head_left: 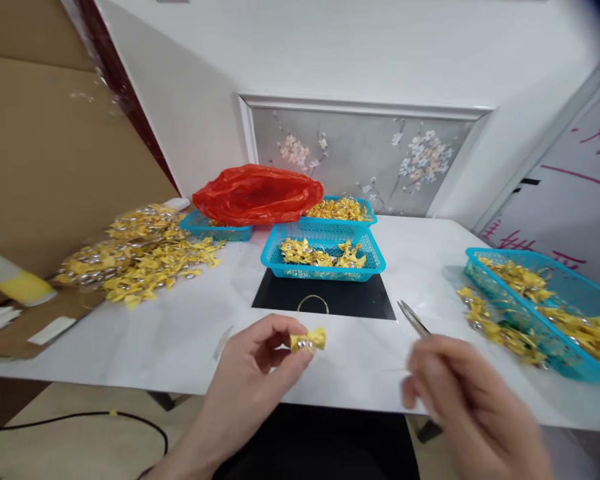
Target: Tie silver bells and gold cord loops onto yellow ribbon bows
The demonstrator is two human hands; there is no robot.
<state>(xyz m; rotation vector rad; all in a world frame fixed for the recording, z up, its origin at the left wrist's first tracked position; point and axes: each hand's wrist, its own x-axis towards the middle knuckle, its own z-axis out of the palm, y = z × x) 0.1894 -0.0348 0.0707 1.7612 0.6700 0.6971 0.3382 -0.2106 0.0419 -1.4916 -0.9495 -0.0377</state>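
Observation:
My left hand (260,373) pinches a small yellow bow (308,339) with silvery beads between thumb and fingertips. A thin yellow loop (313,298) rises from the bow, over the black mat (280,293). Off to the right, my right hand (460,393), a little blurred, is closed on metal tweezers (413,318), their tips pointing up and left. The tweezers are apart from the bow. Beyond the mat stands a blue basket (325,272) with yellow bows in it.
Loose yellow bows (150,260) are heaped at the left. A red plastic bag (257,193) lies over a blue basket (240,233), with another basket (373,212) behind. At the right, bows (505,333) lie beside a large blue basket (505,253). Cardboard (45,147) stands at the left.

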